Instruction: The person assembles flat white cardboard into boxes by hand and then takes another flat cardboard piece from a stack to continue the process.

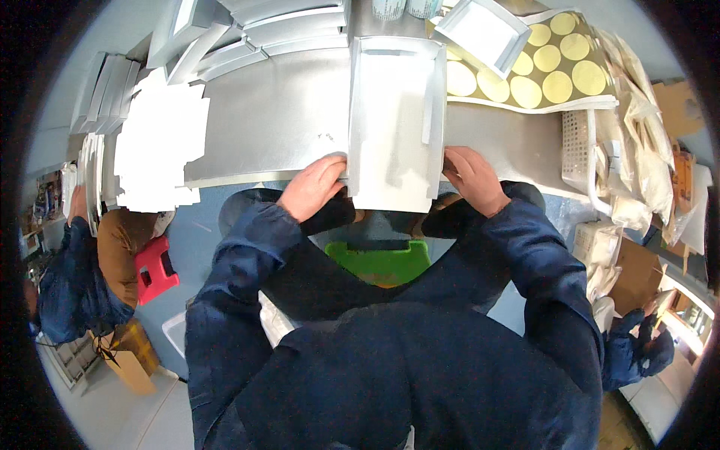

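Note:
An open, long white cardboard box (pixel 395 127) lies in front of me on the metal table, its near end jutting over the table's front edge. That near end has no raised wall, while the far and side walls stand up. My left hand (pixel 313 186) is closed with its fingers at the box's left side wall near the front. On the opposite side, my right hand (pixel 475 180) has its fingers curled against the right wall. Both sets of fingertips are partly hidden by the box sides.
White card sheets (pixel 161 142) are stacked at left, below finished-looking boxes (pixel 292 30). A sheet of round yellow stickers (pixel 556 86) carries a smaller open box (pixel 484 34). A white basket (pixel 577 150) hangs at right. Co-workers sit at both sides; a green stool (pixel 379 262) is beneath me.

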The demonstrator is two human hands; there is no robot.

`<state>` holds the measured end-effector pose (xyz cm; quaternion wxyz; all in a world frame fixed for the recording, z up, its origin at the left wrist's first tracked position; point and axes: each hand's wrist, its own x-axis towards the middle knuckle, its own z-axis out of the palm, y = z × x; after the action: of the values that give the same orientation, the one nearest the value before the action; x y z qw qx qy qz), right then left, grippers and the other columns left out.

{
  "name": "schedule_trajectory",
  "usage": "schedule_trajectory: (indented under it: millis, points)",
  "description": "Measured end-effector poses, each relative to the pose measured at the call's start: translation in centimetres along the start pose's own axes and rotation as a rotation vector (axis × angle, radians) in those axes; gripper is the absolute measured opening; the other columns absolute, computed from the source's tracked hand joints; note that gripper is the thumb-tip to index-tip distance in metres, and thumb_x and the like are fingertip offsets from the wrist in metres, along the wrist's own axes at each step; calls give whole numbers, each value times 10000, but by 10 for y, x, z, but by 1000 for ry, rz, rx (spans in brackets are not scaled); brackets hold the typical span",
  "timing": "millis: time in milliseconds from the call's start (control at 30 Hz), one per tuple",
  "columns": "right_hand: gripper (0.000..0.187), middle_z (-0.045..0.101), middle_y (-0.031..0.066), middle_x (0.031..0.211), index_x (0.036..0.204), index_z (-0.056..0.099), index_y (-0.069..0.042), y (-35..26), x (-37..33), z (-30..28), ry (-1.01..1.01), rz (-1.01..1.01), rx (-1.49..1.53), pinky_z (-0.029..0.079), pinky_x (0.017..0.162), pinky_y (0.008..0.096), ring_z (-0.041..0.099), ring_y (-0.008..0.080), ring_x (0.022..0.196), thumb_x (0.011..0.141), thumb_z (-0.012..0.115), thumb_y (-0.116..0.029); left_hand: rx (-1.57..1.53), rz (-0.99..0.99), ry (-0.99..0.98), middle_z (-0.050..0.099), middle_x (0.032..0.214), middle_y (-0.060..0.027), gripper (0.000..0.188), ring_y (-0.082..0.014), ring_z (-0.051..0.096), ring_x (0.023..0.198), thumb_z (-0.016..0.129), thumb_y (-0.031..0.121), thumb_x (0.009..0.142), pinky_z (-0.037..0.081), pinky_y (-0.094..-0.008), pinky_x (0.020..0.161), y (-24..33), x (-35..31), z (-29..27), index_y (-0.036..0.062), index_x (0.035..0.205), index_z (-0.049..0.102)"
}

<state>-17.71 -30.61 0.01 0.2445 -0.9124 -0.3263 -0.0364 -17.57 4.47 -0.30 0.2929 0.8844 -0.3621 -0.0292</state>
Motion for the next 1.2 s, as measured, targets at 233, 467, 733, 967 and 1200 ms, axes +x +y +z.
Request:
schedule_trajectory:
  millis: [233,467,733,967,1200]
  points:
    - [569,524,175,1208,1213,473,18,-11,-8,31,97,94,-46,458,898,379,531,335,1065,690,689,-41,18,-59,283,555,1116,-135,393,-322,530,1058,629,16,714,440,-393,916,11,6,40,2,1096,538]
    - [607,535,142,1198,1213,482,16,-14,-7,30,125,14,-212,422,940,394,527,297,1091,659,708,-83,140,76,317,588,1097,-108,354,-272,561,1030,611,30,722,450,-383,884,3,4,35,30,1075,578]
    - [415,553,86,1130,1130,550,-26,-8,-11,35,136,-84,-416,380,958,407,504,227,1118,749,635,-168,205,149,340,595,1039,-101,360,-284,565,1006,608,36,660,456,-391,865,-3,8,38,42,1020,586]
    - [299,547,88,1114,1065,574,-25,-10,-7,24,113,-196,-409,382,958,418,508,246,1097,778,577,-111,246,146,328,578,1003,-76,226,-255,558,1011,562,86,729,452,-357,874,-2,12,34,54,951,581]
    - [357,538,141,1150,1111,523,8,-6,-4,38,95,-54,-214,395,962,403,514,288,1088,771,576,-87,126,113,280,581,1122,-126,304,-297,560,1049,589,40,738,454,-383,904,2,9,39,19,1041,579]
